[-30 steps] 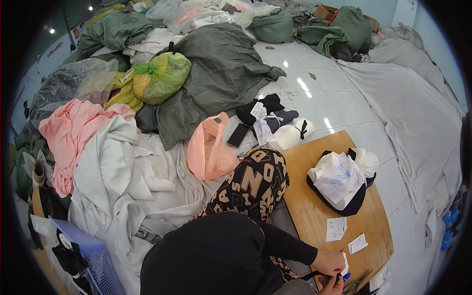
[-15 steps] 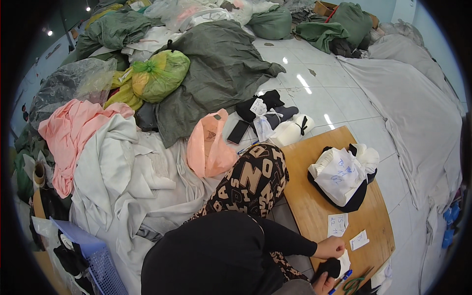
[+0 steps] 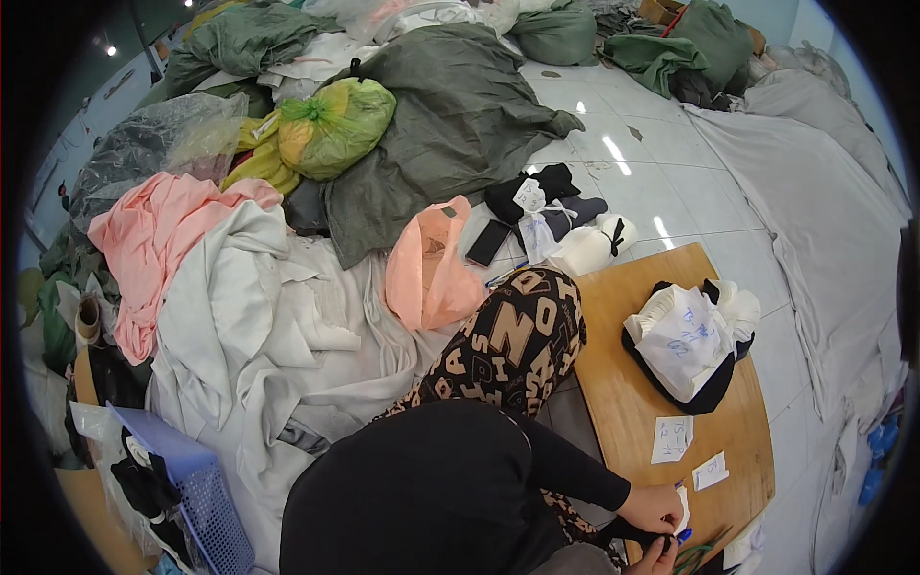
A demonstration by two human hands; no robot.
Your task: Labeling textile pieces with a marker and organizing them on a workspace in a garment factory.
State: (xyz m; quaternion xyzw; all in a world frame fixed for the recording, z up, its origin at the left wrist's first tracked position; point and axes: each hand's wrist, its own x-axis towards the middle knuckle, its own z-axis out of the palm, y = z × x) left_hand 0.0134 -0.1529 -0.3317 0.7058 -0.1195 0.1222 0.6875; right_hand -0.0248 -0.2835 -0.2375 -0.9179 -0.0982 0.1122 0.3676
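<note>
At the lower right, over the near edge of a low wooden table [image 3: 599, 359], my two hands work close together. My left hand [image 3: 655, 506], at the end of a black sleeve, has its fingers pinched on a piece of black cloth [image 3: 621, 530]. Just below it, my right hand [image 3: 655, 558] is closed on the same cloth, partly cut off by the lower edge. A small white paper [image 3: 682, 508] shows beside my left fingertips. Blue pen parts [image 3: 684, 536] peek out next to the hands. Green-handled scissors [image 3: 704, 552] lie close by.
Paper slips [image 3: 673, 439] and a black-and-white garment bundle [image 3: 685, 345] rest on the table. A patterned trouser knee [image 3: 527, 321] is beside it. Tied bundles [image 3: 546, 225], a phone [image 3: 489, 242], a peach plastic bag [image 3: 431, 273], heaped fabric [image 3: 240, 307] and a purple basket [image 3: 206, 508] surround me.
My hands have come closer together, and my left fingers now pinch the black cloth that was mainly in my right hand. The whole view has shifted slightly.
</note>
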